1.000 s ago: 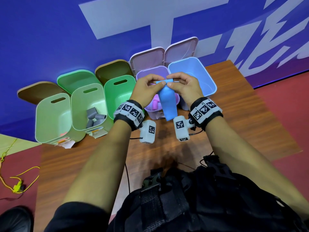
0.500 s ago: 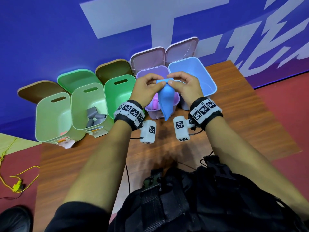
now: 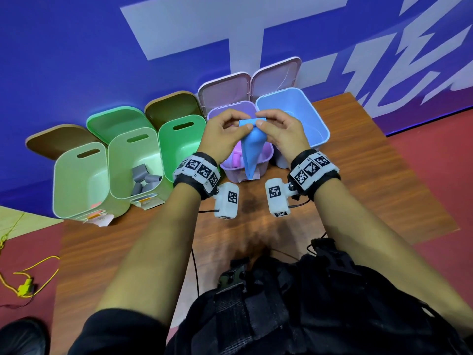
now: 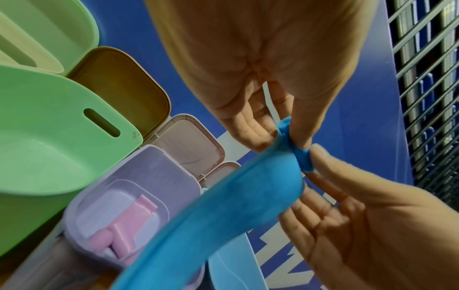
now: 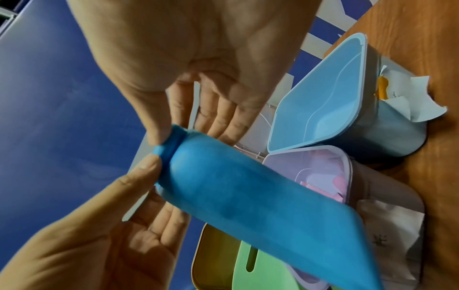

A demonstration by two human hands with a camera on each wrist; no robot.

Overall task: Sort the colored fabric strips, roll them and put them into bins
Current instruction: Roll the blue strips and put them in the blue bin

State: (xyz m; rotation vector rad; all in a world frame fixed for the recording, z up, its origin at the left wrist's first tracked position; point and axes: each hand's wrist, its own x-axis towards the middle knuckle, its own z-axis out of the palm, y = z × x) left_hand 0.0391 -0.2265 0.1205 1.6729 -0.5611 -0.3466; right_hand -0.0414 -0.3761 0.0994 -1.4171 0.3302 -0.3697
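Each wrist carries a black fabric band faced with white rectangular tiles printed with black square fiducial markers. A white, rounded camera module hangs from the left band on a short black joint and bears one marker; a matching module hangs from the right band. A thin black cable leaves each module toward the torso. Forearms are bare; dark sleeves begin near the elbows. A black strapped harness with plastic buckles covers the chest
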